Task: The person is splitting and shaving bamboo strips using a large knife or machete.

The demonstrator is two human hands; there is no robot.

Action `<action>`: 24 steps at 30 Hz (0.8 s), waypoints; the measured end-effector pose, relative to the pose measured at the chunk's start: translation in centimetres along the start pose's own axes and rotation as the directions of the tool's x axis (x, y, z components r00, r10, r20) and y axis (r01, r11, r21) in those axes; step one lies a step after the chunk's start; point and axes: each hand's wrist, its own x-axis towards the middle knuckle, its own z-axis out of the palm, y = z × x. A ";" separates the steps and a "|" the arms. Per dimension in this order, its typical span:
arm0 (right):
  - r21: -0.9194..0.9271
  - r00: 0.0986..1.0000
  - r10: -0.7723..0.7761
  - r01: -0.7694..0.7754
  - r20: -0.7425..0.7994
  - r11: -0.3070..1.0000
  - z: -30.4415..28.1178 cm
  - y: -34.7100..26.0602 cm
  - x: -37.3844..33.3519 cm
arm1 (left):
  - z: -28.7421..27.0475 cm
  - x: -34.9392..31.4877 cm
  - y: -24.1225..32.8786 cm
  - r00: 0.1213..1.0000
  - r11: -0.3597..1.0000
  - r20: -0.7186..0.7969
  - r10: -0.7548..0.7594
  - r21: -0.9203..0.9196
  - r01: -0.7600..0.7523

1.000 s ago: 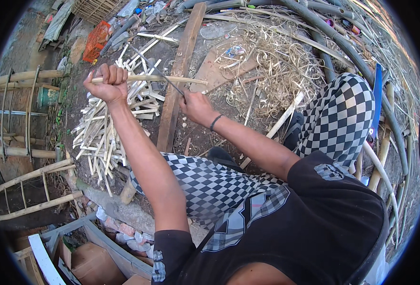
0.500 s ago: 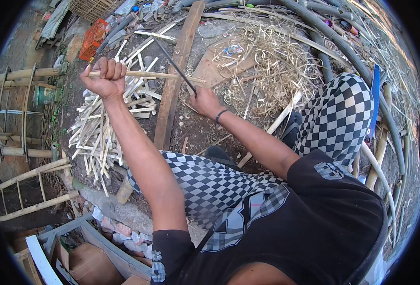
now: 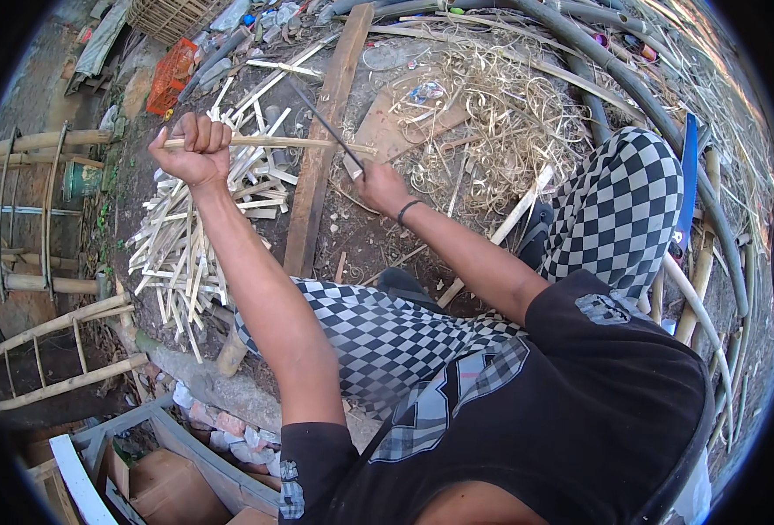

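My left hand (image 3: 196,150) is closed in a fist around one end of a thin pale bamboo strip (image 3: 273,141). The strip runs rightward above a brown wooden plank (image 3: 315,188). In my right hand (image 3: 381,189) is a knife (image 3: 321,117) with a long, narrow, dark blade; its handle is hidden by my fingers. The blade points up and left and crosses the strip near its right end, just beside the plank. A heap of cut pale strips (image 3: 185,254) lies below and right of my left hand.
Curly shavings (image 3: 518,131) spread to the right around a flat brown board (image 3: 387,122). An orange crate (image 3: 170,77) stands at the upper left, and a bamboo ladder (image 3: 63,350) lies at the left. Thick bamboo poles (image 3: 623,74) and a blue saw (image 3: 689,175) are at the right.
My right hand and the knife have shifted slightly right and down. My left hand has dipped a little, still gripping the strip.
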 end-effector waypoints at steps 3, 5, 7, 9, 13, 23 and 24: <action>-0.015 0.958 0.252 -0.252 0.140 0.968 -0.7 7.5 2.3 | 0.3 0.7 -1.3 1.000 0.999 0.014 -0.021 -0.030 0.021; -0.175 0.950 0.284 -0.261 0.126 0.949 0.0 6.9 1.6 | 0.2 0.5 -1.2 0.999 0.999 0.037 -0.028 -0.025 0.029; -0.148 0.968 0.224 -0.208 0.108 0.967 0.2 5.1 1.1 | 1.0 0.8 -1.2 1.000 1.000 0.011 -0.023 -0.008 0.023; -0.127 0.984 0.149 -0.136 0.099 0.983 0.1 2.0 0.8 | 0.8 0.8 -0.8 1.000 1.000 -0.010 -0.002 0.014 0.002; -0.023 0.999 -0.040 0.039 -0.015 0.999 0.7 0.5 -0.1 | 0.5 0.8 -0.2 1.000 1.000 -0.031 0.005 0.025 -0.004; -0.117 0.961 0.266 -0.257 0.069 0.959 2.0 7.3 -0.4 | 1.5 1.0 -1.7 0.944 0.979 -0.270 0.188 0.128 -0.158; -0.115 0.963 0.264 -0.256 0.062 0.960 1.6 5.9 0.0 | 2.1 1.3 -2.0 0.897 0.964 -0.363 0.250 0.183 -0.195</action>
